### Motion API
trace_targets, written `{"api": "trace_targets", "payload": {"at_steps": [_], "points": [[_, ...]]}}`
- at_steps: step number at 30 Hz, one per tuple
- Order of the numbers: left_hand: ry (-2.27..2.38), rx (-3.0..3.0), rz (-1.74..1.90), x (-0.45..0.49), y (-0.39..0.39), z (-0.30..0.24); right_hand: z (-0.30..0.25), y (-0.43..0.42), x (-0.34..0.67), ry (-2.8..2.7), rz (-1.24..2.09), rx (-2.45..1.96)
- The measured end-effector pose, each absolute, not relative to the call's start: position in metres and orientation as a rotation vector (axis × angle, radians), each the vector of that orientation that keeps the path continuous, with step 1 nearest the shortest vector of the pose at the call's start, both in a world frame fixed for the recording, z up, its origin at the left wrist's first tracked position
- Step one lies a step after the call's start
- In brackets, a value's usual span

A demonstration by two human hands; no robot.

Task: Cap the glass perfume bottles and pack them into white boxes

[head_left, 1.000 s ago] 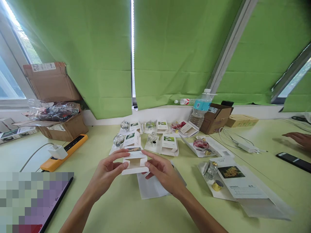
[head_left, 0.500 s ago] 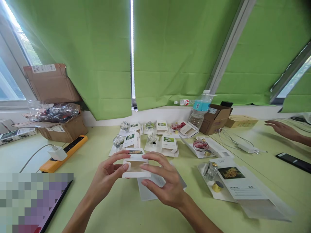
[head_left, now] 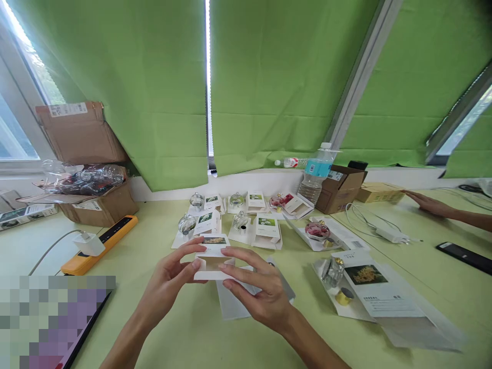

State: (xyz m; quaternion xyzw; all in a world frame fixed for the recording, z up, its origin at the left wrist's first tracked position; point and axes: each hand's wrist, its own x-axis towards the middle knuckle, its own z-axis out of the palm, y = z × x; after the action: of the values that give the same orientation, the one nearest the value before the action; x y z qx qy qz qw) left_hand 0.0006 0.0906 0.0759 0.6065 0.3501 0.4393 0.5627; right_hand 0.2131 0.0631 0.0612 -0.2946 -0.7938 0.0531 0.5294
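Observation:
Between my hands is a small white carton [head_left: 214, 251] with a flower picture, its open end turned toward me and a flap folded out at the bottom. My left hand [head_left: 169, 279] grips its left side, thumb at the opening's edge. The fingers of my right hand [head_left: 265, 289] close on its right side. Beneath my right hand lies a translucent sheet [head_left: 232, 302], partly covered. Beyond the carton, glass bottles [head_left: 187, 224] stand beside white cartons [head_left: 268, 228]. To the right, another glass bottle [head_left: 332, 271] and a gold cap [head_left: 344, 295] rest on an opened carton [head_left: 378, 282].
An orange power strip [head_left: 100, 246] with a white charger [head_left: 89, 243] lies left, before a cardboard box [head_left: 102, 207] of plastic bottles. A large water bottle [head_left: 317, 177], a brown box [head_left: 342, 187] and a black phone [head_left: 465, 258] are right, where another person's hand [head_left: 430, 204] rests.
The fingers of my right hand shift slightly left along the carton's opening. My left hand keeps its grip. The other person's hand has moved left, toward the yellow box.

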Motion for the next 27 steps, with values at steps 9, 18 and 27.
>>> {"api": "trace_targets", "payload": {"at_steps": [9,18,27], "points": [[0.729,1.425,1.032,0.0024,0.0896,0.0759,0.0592,0.0651,0.2134,-1.884,0.106,-0.708],[0.753,1.445,0.981,0.0054,0.0881,0.0775,0.0573,0.0662,0.2128,-1.853,0.128,-0.745],[0.758,1.455,1.026,0.0078,0.0862,0.0763,0.0556,0.0675,0.2128,-1.836,0.117,-0.766]]}}
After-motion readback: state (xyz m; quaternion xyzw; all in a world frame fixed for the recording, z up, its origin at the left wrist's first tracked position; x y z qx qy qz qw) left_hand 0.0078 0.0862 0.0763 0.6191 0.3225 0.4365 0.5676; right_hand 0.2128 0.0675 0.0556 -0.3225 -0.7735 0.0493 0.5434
